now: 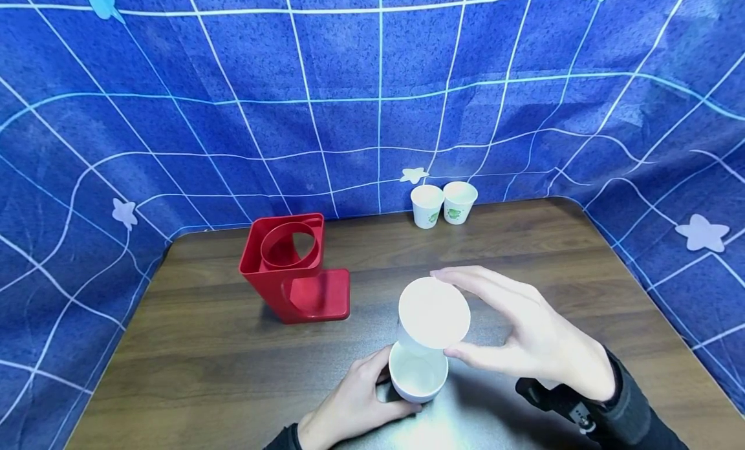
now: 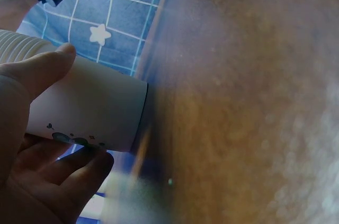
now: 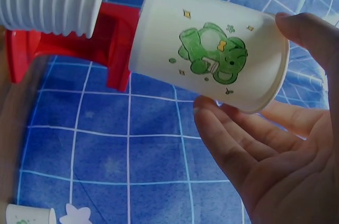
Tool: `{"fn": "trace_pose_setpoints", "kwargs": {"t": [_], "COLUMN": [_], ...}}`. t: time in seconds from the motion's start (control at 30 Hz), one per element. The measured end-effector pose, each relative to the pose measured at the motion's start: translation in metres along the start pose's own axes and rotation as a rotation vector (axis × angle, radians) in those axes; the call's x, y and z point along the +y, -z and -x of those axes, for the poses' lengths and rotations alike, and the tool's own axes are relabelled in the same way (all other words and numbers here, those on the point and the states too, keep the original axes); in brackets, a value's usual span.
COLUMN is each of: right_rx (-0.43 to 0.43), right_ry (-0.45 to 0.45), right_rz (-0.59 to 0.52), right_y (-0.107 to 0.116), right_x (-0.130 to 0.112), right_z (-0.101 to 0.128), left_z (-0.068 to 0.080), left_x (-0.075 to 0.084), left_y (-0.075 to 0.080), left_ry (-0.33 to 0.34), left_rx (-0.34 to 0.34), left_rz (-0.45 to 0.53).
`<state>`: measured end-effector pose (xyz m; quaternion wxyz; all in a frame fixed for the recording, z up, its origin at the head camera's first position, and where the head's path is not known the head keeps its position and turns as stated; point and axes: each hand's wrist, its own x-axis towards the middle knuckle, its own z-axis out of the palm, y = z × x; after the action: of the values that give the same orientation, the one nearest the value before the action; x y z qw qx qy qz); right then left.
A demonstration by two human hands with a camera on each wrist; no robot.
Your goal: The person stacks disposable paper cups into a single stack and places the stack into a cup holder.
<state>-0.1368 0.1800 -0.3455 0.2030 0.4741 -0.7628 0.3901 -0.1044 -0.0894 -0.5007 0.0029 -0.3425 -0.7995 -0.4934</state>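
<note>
Grip: your right hand (image 1: 541,340) pinches the top cup (image 1: 433,313) by its rim; left hand (image 1: 357,398) wraps the cup stack (image 1: 418,372) on the table (image 1: 204,366) | Step: separating one cup, likely | Next: lift straight, keep the stack steady | Nearby: red holder (image 1: 293,266).

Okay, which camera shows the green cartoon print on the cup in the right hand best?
The right wrist view: the green print faces it, sharp on the cup. The head view shows only that cup's white rim side; the left wrist view shows another cup.
</note>
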Motion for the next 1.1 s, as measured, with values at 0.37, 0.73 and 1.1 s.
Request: {"fn": "trace_pose_setpoints", "kwargs": {"t": [0.37, 0.73, 1.1], "right_rx": [-0.123, -0.274, -0.369], "right_ry": [0.018, -0.083, -0.148], "right_rz": [-0.055, -0.065, -0.034], "right_y": [-0.0009, -0.0027, -0.0092], "right_x": [-0.0039, -0.0055, -0.0032], "right_z": [0.0035, 0.0056, 0.0090], "left_z": [-0.0009, -0.0010, -0.0016], "left_x": [0.0022, 0.0006, -0.0013], "left_y": [0.0019, 0.0019, 0.0009], "left_ry": [0.017, -0.002, -0.109], "left_rx": [-0.004, 0.001, 0.027], "left_rz": [-0.039, -0.066, -0.105]}}
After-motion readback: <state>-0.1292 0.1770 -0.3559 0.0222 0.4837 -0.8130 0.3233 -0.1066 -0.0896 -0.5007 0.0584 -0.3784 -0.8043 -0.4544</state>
